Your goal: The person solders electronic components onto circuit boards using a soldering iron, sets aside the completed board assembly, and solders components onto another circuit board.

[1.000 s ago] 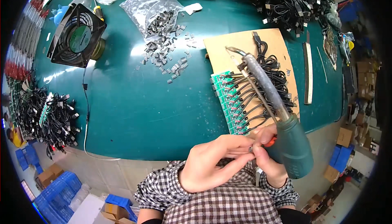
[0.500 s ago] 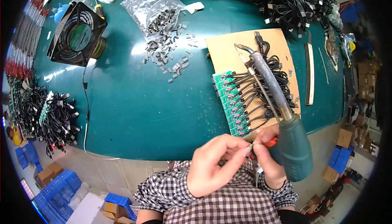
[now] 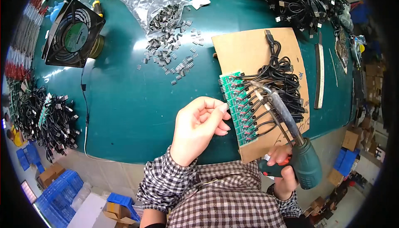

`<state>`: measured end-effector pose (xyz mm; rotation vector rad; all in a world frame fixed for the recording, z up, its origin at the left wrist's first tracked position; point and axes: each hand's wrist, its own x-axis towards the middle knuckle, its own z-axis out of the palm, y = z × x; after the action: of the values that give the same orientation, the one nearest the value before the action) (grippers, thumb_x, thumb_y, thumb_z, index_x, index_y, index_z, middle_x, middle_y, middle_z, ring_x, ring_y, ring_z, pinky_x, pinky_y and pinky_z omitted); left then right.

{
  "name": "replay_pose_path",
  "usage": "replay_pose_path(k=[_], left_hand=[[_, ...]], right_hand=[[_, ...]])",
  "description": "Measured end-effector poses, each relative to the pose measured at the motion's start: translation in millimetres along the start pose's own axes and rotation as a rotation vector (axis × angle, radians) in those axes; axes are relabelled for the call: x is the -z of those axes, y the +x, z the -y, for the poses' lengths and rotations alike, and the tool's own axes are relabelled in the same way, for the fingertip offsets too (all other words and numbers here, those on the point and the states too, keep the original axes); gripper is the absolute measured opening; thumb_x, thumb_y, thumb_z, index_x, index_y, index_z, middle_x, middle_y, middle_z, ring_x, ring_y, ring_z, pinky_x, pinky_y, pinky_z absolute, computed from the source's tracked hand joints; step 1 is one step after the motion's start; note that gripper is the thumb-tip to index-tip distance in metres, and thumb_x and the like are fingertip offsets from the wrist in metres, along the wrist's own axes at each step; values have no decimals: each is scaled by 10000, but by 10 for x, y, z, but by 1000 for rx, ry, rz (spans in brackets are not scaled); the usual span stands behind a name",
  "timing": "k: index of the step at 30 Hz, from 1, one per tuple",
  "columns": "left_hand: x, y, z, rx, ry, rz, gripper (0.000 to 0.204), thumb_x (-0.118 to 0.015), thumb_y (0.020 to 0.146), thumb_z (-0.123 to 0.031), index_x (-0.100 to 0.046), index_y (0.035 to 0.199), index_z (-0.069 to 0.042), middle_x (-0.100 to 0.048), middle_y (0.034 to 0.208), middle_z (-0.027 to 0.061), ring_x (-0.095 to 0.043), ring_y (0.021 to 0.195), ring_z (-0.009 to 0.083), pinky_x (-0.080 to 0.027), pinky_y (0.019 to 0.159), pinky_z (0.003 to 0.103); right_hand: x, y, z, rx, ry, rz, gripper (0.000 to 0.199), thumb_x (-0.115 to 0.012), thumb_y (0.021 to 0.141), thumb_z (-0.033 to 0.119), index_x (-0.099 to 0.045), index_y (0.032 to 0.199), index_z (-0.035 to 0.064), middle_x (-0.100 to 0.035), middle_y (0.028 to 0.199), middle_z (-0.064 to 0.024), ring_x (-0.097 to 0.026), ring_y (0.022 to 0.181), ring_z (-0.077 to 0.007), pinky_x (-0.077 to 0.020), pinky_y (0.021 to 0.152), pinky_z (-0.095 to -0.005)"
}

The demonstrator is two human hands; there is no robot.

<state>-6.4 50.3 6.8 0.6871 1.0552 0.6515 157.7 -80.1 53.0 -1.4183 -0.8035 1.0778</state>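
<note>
A soldering gun with a green body and a long metal barrel is gripped in my right hand. Its bent tip hangs over the cables by the upper part of the green circuit board panel. My left hand is beside the panel's left edge, thumb and forefinger pinched together. Whatever sits between those fingertips is too small to make out. Black USB cables run from the panel's right side and lie bundled on a cardboard sheet, which carries the panel too.
Small black connectors spill from a clear plastic bag onto the green table. A fan stands at the left. Cable heaps lie at the back right and left edge. A flat strip lies right of the cardboard.
My hands have moved apart from their shared pinch near the table's front edge. The left went up to the panel; the right closed around the gun's handle, and the tip dropped toward the panel.
</note>
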Motion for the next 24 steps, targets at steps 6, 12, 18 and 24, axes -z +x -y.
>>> replay_pose_path(k=[6, 12, 18, 24], left_hand=[[25, 39, -33, 41, 38, 18, 174, -553, 861, -110, -557, 909, 57, -611, 781, 108, -608, 627, 133, -517, 559, 221], [35, 33, -52, 57, 12, 16, 172, -552, 863, -115, -556, 907, 51, -610, 765, 104, -611, 622, 139, -517, 568, 223], [40, 37, -104, 71, 76, 64, 164, -553, 865, -124, -550, 891, 38, -596, 730, 80, -603, 609, 120, -501, 540, 206], [42, 60, -90, 89, 115, 69, 163, -548, 867, -122, -539, 900, 37, -583, 727, 73, -587, 597, 106, -500, 550, 212]], right_hand=[[84, -48, -14, -82, 53, 40, 344, -595, 793, 327, -484, 937, 35, -539, 824, -74, -545, 766, -182, -389, 821, -381], [73, -70, -16, -100, 56, 20, 352, -597, 795, 334, -483, 943, 36, -540, 825, -69, -549, 779, -183, -387, 826, -380], [66, -67, -21, -99, 63, 27, 357, -601, 794, 336, -485, 951, 38, -539, 824, -67, -552, 793, -183, -385, 828, -381], [80, -95, -73, -54, 27, 23, 522, -585, 805, 343, -397, 1157, 6, -500, 807, -49, -529, 700, -176, -413, 746, -372]])
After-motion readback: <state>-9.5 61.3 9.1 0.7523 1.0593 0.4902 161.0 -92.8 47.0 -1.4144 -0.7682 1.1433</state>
